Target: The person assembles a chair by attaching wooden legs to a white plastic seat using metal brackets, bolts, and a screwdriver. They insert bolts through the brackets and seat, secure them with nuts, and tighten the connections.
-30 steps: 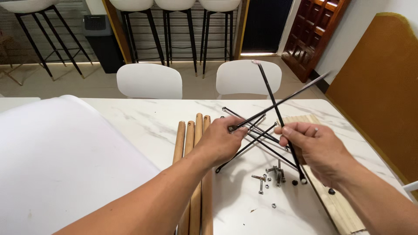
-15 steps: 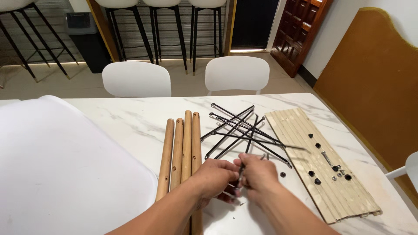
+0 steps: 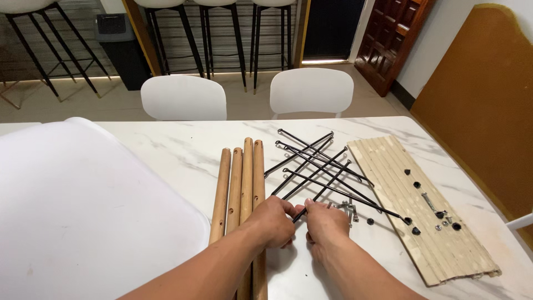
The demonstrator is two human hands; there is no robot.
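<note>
On the table [image 3: 166, 150] we see four wooden legs [image 3: 240, 183] lying left of crossed metal rods [image 3: 316, 164]; a slatted board [image 3: 422, 205] lies right, screws [image 3: 348, 208] between, two chairs [image 3: 244, 94] beyond.

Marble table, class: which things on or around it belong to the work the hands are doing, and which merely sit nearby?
In hand:
left hand
right hand
black metal rods
wooden legs
screws and bolts
slatted board

Nearby only:
white chairs
bar stools
white seat shell
</note>
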